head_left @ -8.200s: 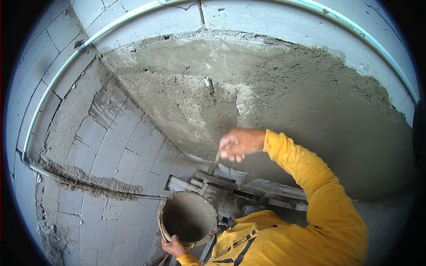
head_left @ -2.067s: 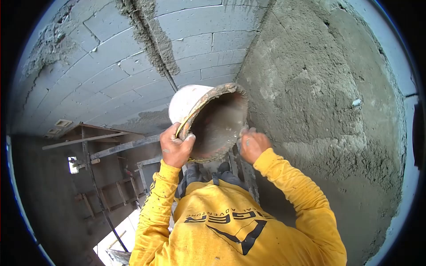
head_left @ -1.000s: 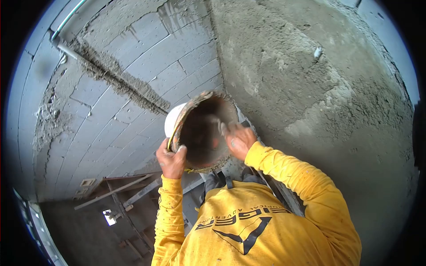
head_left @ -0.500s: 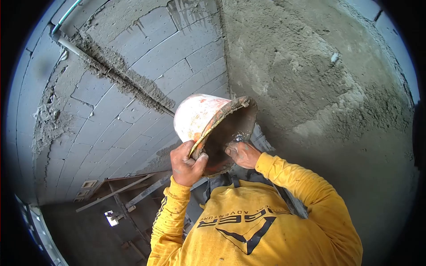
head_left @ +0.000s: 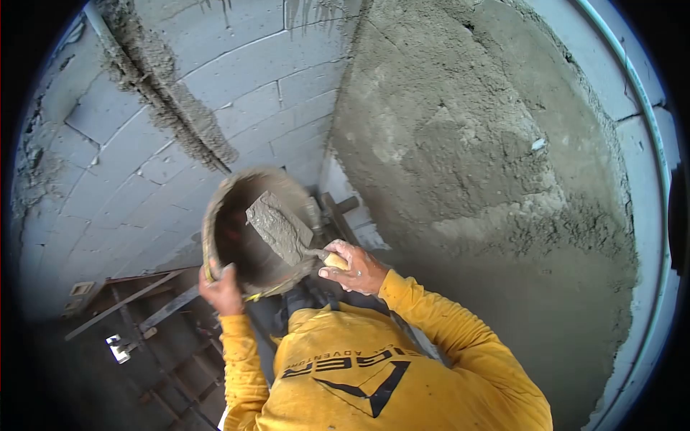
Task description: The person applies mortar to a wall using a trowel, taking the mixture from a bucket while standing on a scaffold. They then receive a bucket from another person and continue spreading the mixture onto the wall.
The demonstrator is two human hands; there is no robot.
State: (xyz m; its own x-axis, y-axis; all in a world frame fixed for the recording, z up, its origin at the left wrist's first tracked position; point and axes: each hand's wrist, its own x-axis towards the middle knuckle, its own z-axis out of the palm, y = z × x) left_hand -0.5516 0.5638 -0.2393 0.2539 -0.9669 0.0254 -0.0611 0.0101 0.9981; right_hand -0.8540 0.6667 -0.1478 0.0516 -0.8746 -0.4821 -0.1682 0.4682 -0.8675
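Our left hand (head_left: 221, 293) has its grip closed on the bucket (head_left: 209, 233) rim, thumb at the edge, fingers mostly hidden. Bucket mouth faces the camera; interior too dark and blurred to read contents. Our right hand (head_left: 356, 271) has its grip wrapped around the handle (head_left: 335, 261) of a trowel (head_left: 311, 251). Blade sits across the bucket mouth, loaded with grey mortar (head_left: 274, 223); can't tell if it touches the bucket. Bucket is in front of our yellow shirt (head_left: 345, 359), near the corner where block wall (head_left: 237, 86) meets mortar-coated wall (head_left: 445, 165). Coat is rough higher up, smoother lower. Pipe (head_left: 642, 93) runs along the coated wall's far edge.
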